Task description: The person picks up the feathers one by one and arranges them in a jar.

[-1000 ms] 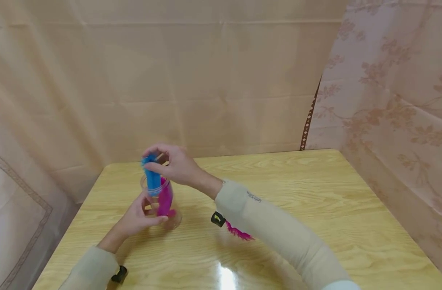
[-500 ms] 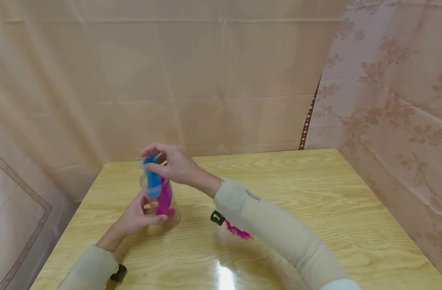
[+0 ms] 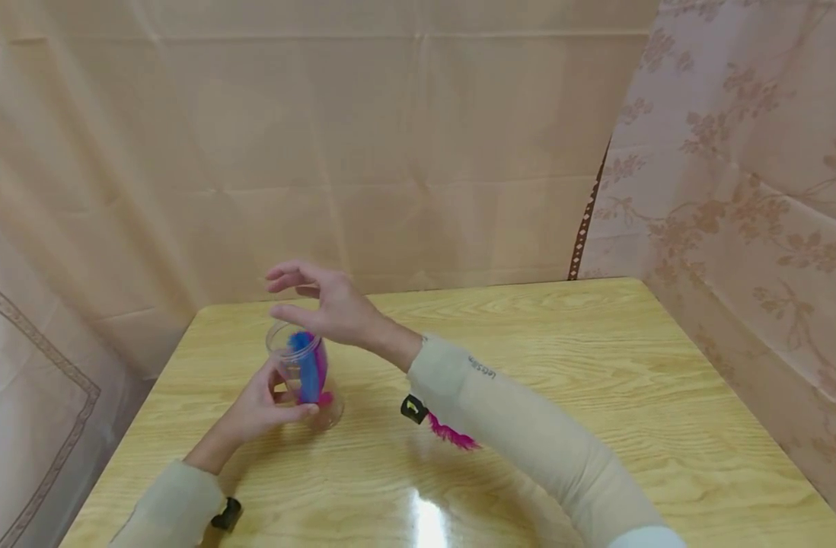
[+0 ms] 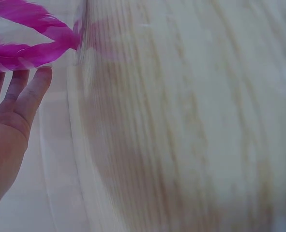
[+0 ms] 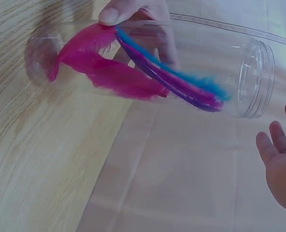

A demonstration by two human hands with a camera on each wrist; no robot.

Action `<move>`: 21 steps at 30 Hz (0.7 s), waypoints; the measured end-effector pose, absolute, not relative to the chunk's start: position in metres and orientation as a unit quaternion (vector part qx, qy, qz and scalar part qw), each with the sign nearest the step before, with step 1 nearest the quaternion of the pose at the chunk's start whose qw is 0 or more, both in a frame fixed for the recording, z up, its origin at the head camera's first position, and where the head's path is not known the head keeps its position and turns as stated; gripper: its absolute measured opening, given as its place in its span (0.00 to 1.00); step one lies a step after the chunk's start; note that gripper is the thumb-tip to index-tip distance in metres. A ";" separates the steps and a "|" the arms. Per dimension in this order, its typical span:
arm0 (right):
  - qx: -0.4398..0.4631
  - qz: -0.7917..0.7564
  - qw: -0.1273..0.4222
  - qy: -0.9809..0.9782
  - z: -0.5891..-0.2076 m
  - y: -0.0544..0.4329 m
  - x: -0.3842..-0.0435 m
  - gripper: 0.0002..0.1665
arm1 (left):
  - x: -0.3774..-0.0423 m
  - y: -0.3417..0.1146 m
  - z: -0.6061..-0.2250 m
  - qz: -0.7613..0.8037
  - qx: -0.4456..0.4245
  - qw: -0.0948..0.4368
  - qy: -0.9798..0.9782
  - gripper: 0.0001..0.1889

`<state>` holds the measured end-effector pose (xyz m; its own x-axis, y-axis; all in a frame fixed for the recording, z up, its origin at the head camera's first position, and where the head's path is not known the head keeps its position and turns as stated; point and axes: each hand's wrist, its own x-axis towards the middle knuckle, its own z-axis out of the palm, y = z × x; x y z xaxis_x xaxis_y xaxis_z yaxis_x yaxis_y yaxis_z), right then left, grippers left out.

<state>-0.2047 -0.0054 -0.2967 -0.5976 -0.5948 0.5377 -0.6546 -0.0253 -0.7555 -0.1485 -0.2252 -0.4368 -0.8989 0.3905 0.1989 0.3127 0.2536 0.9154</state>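
Tabletop (image 3: pixel 637 365): left hand (image 3: pixel 263 407) grips jar (image 5: pixel 196 55) mid-body, best hold if plastic's light, slick; right hand (image 3: pixel 332 304) spread above likely soft feathers (image 5: pixel 123 79).

A person's two beige-sleeved arms reach over the bench (image 3: pixel 562 365). The left arm (image 3: pixel 171 506) rises from the near edge at the left; the left grip (image 3: pixel 263 407) has thumb and fingers curved in a holding pose. The right arm (image 3: pixel 528 426) slants toward the far left corner; the right grip (image 3: pixel 329 308) hovers higher, fingers loosely bent, thumb held apart below them.
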 end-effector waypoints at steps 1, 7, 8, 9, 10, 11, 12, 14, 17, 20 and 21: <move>0.449 0.561 0.027 -0.695 -0.296 -0.005 -0.205 0.24 | -0.148 -0.225 -0.437 0.567 0.220 0.032 0.793 0.39; 0.440 0.569 0.018 -0.694 -0.297 0.002 -0.207 0.23 | -0.149 -0.225 -0.438 0.565 0.218 0.027 0.795 0.37; 0.438 0.570 0.017 -0.695 -0.297 0.003 -0.207 0.23 | -0.149 -0.225 -0.439 0.566 0.218 0.025 0.795 0.36; 0.437 0.570 0.016 -0.696 -0.298 0.003 -0.207 0.23 | -0.149 -0.225 -0.439 0.565 0.218 0.023 0.795 0.34; 0.435 0.570 0.016 -0.697 -0.298 0.005 -0.208 0.23 | -0.149 -0.224 -0.439 0.565 0.217 0.022 0.796 0.32; 0.433 0.569 0.015 -0.699 -0.298 0.006 -0.208 0.23 | -0.149 -0.224 -0.439 0.565 0.216 0.021 0.796 0.31; 0.432 0.569 0.014 -0.700 -0.299 0.007 -0.208 0.23 | -0.149 -0.224 -0.439 0.565 0.214 0.020 0.796 0.29; 0.430 0.568 0.014 -0.701 -0.300 0.010 -0.209 0.23 | -0.149 -0.224 -0.439 0.564 0.210 0.018 0.799 0.28; 0.423 0.570 0.012 -0.705 -0.303 0.016 -0.212 0.23 | -0.149 -0.224 -0.439 0.561 0.205 0.017 0.802 0.27; 0.415 0.566 0.010 -0.712 -0.307 0.023 -0.215 0.23 | -0.149 -0.224 -0.438 0.560 0.204 0.018 0.803 0.28; 0.412 0.564 0.007 -0.716 -0.309 0.026 -0.216 0.23 | -0.149 -0.224 -0.438 0.561 0.205 0.019 0.802 0.29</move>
